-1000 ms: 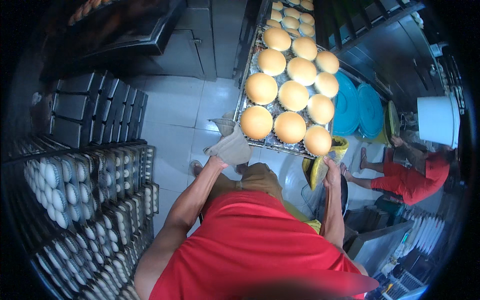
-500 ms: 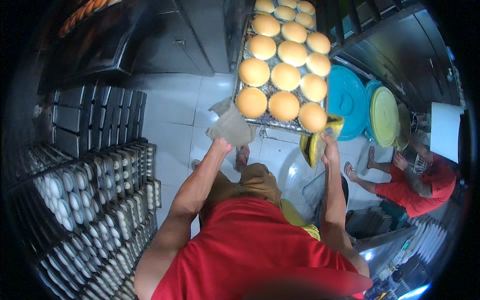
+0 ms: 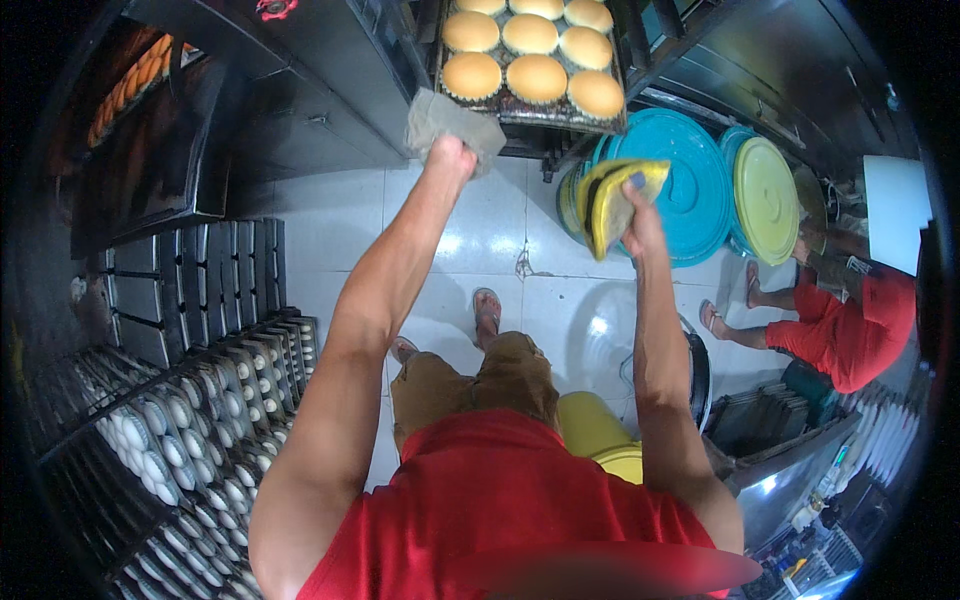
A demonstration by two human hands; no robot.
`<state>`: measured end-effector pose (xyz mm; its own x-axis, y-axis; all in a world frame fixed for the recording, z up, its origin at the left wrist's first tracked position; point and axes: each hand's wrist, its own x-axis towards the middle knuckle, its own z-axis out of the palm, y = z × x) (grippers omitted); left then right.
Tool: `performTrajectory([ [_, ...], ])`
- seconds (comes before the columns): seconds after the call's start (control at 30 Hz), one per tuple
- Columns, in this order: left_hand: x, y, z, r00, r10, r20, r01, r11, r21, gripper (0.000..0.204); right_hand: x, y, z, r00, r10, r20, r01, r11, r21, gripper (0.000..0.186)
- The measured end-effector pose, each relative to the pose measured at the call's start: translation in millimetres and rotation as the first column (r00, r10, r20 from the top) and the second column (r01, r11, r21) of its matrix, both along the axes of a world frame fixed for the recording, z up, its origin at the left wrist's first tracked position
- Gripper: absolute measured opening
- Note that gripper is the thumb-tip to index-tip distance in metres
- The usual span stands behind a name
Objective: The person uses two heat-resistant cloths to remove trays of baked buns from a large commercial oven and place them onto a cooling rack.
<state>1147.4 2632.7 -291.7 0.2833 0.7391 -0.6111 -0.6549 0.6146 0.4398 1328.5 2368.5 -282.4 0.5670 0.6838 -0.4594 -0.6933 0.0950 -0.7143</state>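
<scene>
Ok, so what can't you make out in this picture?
Tray: head view, far end cut off by the top edge.
Left hand: head view, fingers mostly hidden by the grey cloth.
Right hand: head view, most fingers hidden behind the yellow cloth.
Pale rounds at left: head view, too small to count.

Glare on floor, dark rim, bent edges

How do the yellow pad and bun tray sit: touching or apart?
Apart. In the head view, part of the teal lid shows between the yellow pad in the right hand and the near right corner of the tray.
</scene>
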Motion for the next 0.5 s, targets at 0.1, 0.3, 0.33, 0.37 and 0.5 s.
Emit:
performTrajectory([
  [0.1,14,46,-9,0.968,-0.217,-0.122,0.228,0.971,0.077,0.030,-30,-41,-2,0.999,-0.002,0.033,0.005,0.998,-0.065,0.044],
  [0.3,42,109,-9,0.847,-0.431,-0.310,0.504,0.837,0.212,0.031,-90,-126,-26,0.994,-0.009,-0.105,-0.022,0.956,-0.294,0.046],
  [0.33,47,111,-6,0.832,-0.440,-0.337,0.525,0.820,0.227,0.031,-101,-130,-27,0.992,-0.011,-0.124,-0.027,0.952,-0.305,0.043],
  [0.37,49,112,-3,0.818,-0.443,-0.366,0.543,0.804,0.243,0.031,-111,-135,-26,0.990,-0.009,-0.142,-0.036,0.948,-0.316,0.041],
  [0.5,42,116,-3,0.775,-0.406,-0.484,0.589,0.741,0.323,0.032,-139,-142,-23,0.989,0.059,-0.133,-0.109,0.907,-0.407,0.040],
])
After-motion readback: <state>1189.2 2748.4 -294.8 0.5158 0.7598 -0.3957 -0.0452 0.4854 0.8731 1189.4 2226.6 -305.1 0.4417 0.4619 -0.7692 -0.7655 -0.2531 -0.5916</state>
